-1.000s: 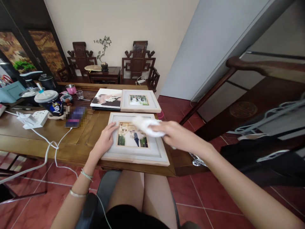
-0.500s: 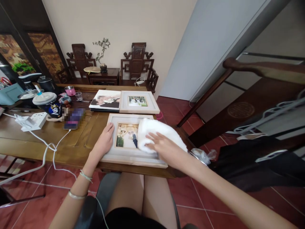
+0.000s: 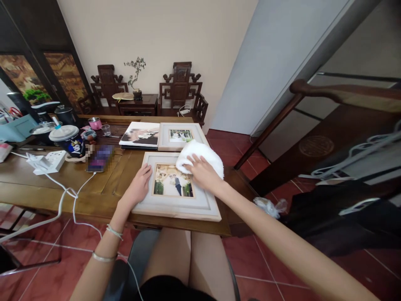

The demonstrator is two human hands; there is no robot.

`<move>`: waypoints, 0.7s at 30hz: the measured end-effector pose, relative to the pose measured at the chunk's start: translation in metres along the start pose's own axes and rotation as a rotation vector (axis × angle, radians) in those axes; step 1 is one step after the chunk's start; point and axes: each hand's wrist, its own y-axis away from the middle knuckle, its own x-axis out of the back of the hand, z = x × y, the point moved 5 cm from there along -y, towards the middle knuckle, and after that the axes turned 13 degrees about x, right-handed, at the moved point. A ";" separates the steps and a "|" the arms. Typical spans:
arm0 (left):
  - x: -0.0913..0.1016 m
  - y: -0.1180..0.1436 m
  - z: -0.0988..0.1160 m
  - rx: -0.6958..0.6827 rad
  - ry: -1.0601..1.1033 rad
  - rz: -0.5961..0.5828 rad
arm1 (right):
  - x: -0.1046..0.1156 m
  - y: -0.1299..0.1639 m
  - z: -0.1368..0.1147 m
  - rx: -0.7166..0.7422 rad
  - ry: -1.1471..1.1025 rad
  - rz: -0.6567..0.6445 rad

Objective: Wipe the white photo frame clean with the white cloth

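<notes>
Cloth on glass: a white cloth sits bunched over the upper right corner of the near picture frame, and the right hand lies flat on top of it, fingers spread, pressing rather than gripping. Wiping looks to be the step in hand, I'd say, with the photo's lower half and the frame's near border not covered. The next pass probably calls for a sweep down toward the near edge with even pressure, and a firm hold so the frame doesn't skid. The left hand does that bracing, palm down and open on the frame's left border. The frame lies flat at the near edge of the wooden desk. Just beyond it lies a second frame, and left of that a photo album. Farther left of the near frame, a phone on its white cable.
</notes>
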 end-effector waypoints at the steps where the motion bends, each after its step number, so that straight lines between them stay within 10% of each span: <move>1: 0.000 0.000 -0.001 0.006 -0.001 0.002 | 0.000 -0.005 0.003 0.012 0.019 0.002; 14: -0.001 0.002 -0.001 0.007 0.042 -0.023 | 0.057 0.082 -0.084 0.258 -0.364 -0.239; 21: 0.000 0.002 -0.001 -0.012 0.034 -0.057 | 0.014 0.041 -0.053 0.118 -0.224 -0.057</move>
